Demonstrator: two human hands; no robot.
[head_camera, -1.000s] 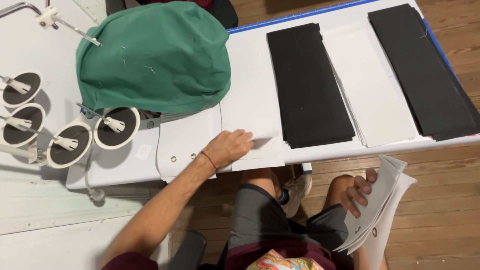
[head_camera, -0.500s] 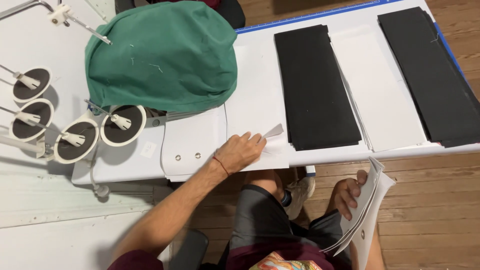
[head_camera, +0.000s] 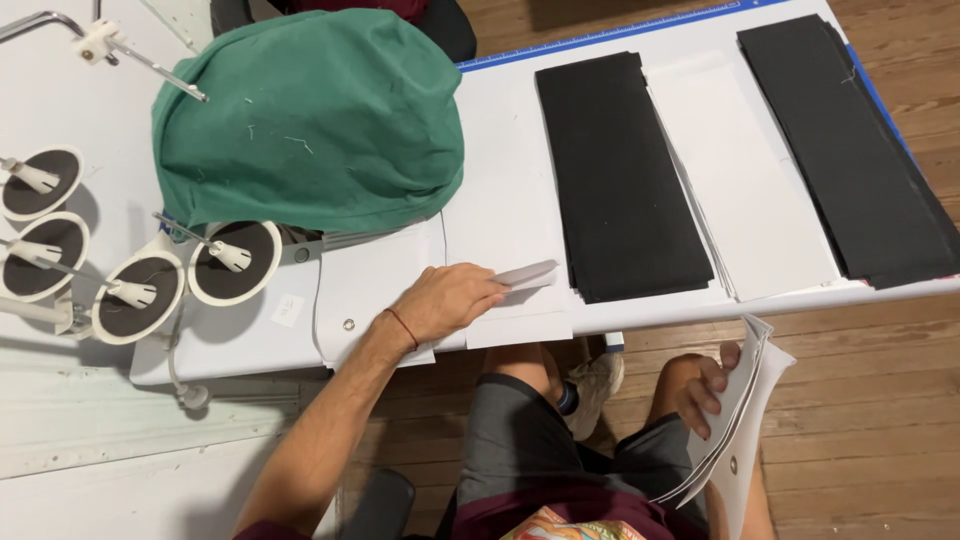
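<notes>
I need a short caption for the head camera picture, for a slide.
Seated person's left hand lifts a white sheet off the table; right hand holds a white stack.

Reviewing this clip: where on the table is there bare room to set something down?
Little bare room: one strip of white table between the green cover and the left black stack. Right of that, the white sheet pile and right black stack fill it. Spool discs crowd the left end.

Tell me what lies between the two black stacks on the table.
A stack of white sheets lies between the left black stack and the right black stack, seen in the head view.
</notes>
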